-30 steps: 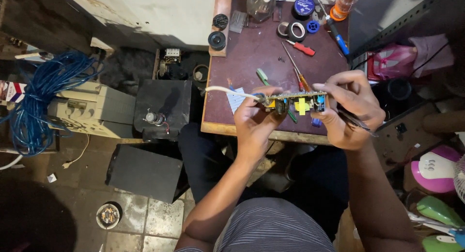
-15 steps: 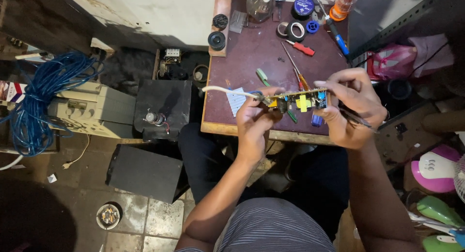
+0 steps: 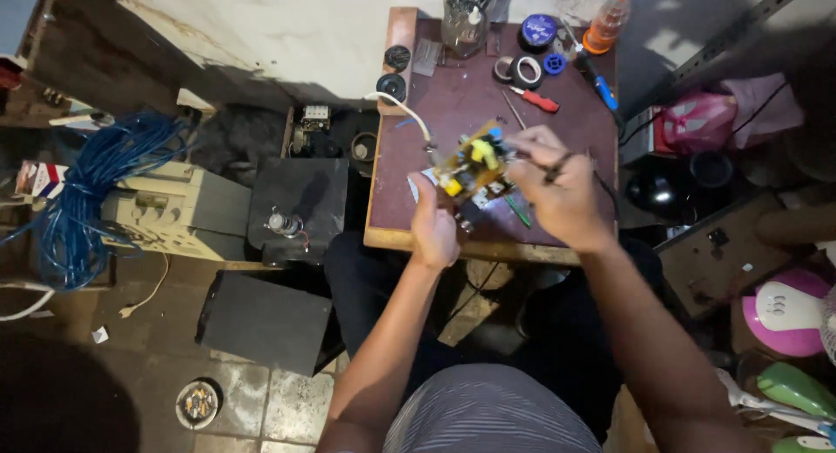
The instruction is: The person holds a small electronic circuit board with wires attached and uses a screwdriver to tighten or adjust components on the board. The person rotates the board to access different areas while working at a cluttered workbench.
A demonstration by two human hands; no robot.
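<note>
Left hand (image 3: 433, 231): grip closed on small circuit board with yellow components (image 3: 473, 163), tilted above dark wooden counter (image 3: 453, 100).
Right hand (image 3: 557, 192): grip closed on board's right edge and a thin dark tool (image 3: 556, 167).

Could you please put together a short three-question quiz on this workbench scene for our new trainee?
1. True or false: both hands are on the circuit board above the small brown table.
2. Which lies on the table beyond the board? A: a red-handled screwdriver; B: a hammer; C: a pair of scissors.
3. Fill in: on the floor by the person's left side lies a coil of ____ cable.

Key
1. True: the left hand grips the board's near end, and the right hand meets its far edge, with a thin dark tool between the fingers.
2. A.
3. Blue.
</note>
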